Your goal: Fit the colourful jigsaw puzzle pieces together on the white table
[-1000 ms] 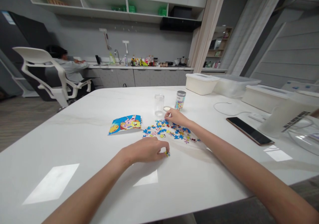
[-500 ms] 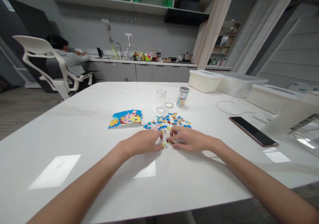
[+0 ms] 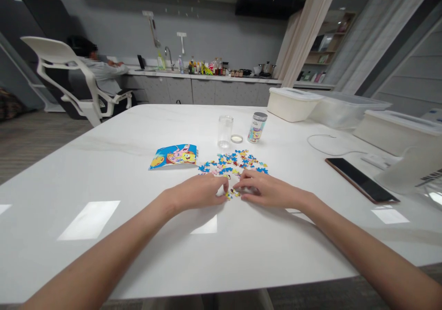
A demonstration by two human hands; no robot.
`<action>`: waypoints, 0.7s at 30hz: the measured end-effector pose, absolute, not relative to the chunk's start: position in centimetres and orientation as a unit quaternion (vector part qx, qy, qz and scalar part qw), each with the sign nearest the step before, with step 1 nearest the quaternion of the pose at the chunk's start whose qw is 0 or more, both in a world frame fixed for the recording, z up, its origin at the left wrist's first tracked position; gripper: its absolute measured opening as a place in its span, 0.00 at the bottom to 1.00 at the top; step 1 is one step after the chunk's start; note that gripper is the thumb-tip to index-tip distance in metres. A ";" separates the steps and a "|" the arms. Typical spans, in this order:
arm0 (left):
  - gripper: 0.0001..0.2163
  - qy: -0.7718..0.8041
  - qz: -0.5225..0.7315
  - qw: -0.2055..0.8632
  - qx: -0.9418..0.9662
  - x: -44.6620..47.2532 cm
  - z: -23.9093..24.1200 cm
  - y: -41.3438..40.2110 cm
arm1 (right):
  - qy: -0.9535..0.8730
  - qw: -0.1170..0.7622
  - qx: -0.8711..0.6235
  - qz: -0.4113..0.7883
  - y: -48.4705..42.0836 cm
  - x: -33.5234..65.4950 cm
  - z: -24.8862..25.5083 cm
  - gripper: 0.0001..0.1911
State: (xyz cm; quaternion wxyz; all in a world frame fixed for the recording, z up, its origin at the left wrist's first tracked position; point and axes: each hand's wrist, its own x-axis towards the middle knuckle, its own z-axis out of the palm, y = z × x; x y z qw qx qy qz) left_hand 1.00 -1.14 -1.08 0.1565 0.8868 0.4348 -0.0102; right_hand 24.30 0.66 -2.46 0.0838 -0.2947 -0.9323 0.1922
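Observation:
Low over the white table, my left hand [image 3: 201,192] is closed, thumb and index finger pinching the edge of a small yellow jigsaw puzzle piece [image 3: 228,196]. Opposite it, my right hand [image 3: 265,189] has curled fingers and thumb at another yellow and dark-red puzzle piece [image 3: 235,192]. The two pieces lie close together; whether they interlock is too small to tell. Just beyond my fingers spreads a pile of loose puzzle pieces [image 3: 226,159], mostly blue with some yellow, pink and red. A folded cartoon picture sheet [image 3: 176,156] stands slightly bowed left of the pile.
Behind the pile stand a clear jar [image 3: 225,133], a metal-rimmed lid [image 3: 236,139] and a cartoon-printed can [image 3: 257,128]. To the right are a phone [image 3: 361,179], a white cable [image 3: 331,151] and storage boxes [image 3: 293,105]. A person sits in a white chair [image 3: 79,84] far left.
The camera view has tipped down slightly and shifted. My right fingertips have drawn a little back from the small piece between the hands; my left hand stays at its piece.

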 end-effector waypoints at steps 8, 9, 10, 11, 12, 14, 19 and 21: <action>0.12 0.446 -0.023 0.165 0.879 1.3 -0.6 -1.6 | -0.929 0.090 -0.306 0.190 0.4 24.1 -2.5 0.14; 0.12 0.450 -0.025 0.169 0.877 1.3 -0.5 -1.6 | -0.930 0.088 -0.302 0.187 0.4 24.1 -2.6 0.15; 0.12 0.453 -0.027 0.173 0.874 1.3 -0.4 -1.6 | -0.932 0.086 -0.298 0.187 0.4 24.1 -2.7 0.16; 0.12 0.456 -0.031 0.175 0.872 1.3 -0.3 -1.7 | -0.933 0.084 -0.296 0.189 0.4 24.1 -2.7 0.16; 0.13 0.458 -0.034 0.176 0.871 1.3 -0.2 -1.7 | -0.932 0.083 -0.295 0.193 0.4 24.0 -2.8 0.15; 0.13 0.461 -0.038 0.174 0.869 1.3 0.0 -1.7 | -0.929 0.084 -0.298 0.203 0.4 24.0 -2.7 0.14; 0.12 0.456 -0.040 0.175 0.872 1.3 0.0 -1.7 | -0.924 0.083 -0.303 0.220 0.3 24.0 -2.4 0.12; 0.12 0.454 -0.038 0.173 0.873 1.3 0.0 -1.7 | -0.924 0.088 -0.298 0.225 0.2 24.0 -2.3 0.11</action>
